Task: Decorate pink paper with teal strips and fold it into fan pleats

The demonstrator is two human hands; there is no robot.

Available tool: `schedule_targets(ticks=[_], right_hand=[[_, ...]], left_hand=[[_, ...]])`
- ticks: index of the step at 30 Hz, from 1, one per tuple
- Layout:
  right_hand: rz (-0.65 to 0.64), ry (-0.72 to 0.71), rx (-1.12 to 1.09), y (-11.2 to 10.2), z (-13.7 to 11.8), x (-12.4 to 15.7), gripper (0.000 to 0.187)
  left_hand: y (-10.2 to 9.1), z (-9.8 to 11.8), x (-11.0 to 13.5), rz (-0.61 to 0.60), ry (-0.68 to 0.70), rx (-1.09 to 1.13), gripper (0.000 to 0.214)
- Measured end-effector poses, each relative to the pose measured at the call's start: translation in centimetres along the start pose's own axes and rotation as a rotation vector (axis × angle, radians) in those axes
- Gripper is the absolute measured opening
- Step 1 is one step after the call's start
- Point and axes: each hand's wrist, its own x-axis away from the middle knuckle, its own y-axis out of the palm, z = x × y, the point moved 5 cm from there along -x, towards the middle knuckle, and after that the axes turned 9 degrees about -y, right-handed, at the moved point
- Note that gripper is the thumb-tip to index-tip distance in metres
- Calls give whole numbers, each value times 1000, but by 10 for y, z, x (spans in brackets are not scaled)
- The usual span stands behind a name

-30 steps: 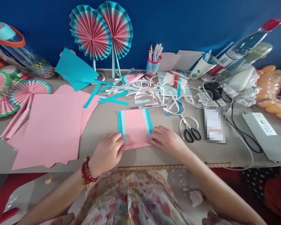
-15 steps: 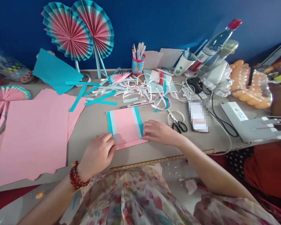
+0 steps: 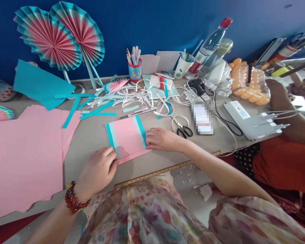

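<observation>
A pink sheet of paper [image 3: 127, 135] with blue and pale strips along its left and right sides lies flat on the table. Along its near edge runs a narrow folded band. My left hand [image 3: 101, 166], fingers curled, pinches the paper at the near left corner. At the right side, my right hand [image 3: 160, 139] has its fingers pressed together on the blue strip near the fold. The fingertips of both hands are partly hidden. Black-handled scissors [image 3: 184, 131] lie just beyond my right wrist, and a slim cutter [image 3: 142, 112] rests behind the paper.
Large pink sheets [image 3: 27, 159] are stacked at the left, below a blue sheet [image 3: 40, 84]. Paper fans [image 3: 51, 44] lean on the wall. Paper scraps [image 3: 132, 93], a pen cup [image 3: 135, 70], a phone [image 3: 203, 118] and a power strip [image 3: 244, 117] also occupy the table. Another person's arm [image 3: 292, 125] is at right.
My view has swung to the right, so the table's things appear further left. Both hands stay on the pink paper with almost the same grip. More of the other person's arm shows.
</observation>
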Motion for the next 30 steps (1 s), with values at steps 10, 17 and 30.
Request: schedule_targets(ticks=[10,17,30], right_hand=[[3,-5,104,8,-2,5,36],[5,4,73,10,-1,7,36],[-1,27,137,13,-2,8,34]], left_hand=[[1,-3,-1,-12,-6,-6,26],[-1,-2,-2,-25,1,6,25],[-2,1,-1,-19,-2,-16,24]])
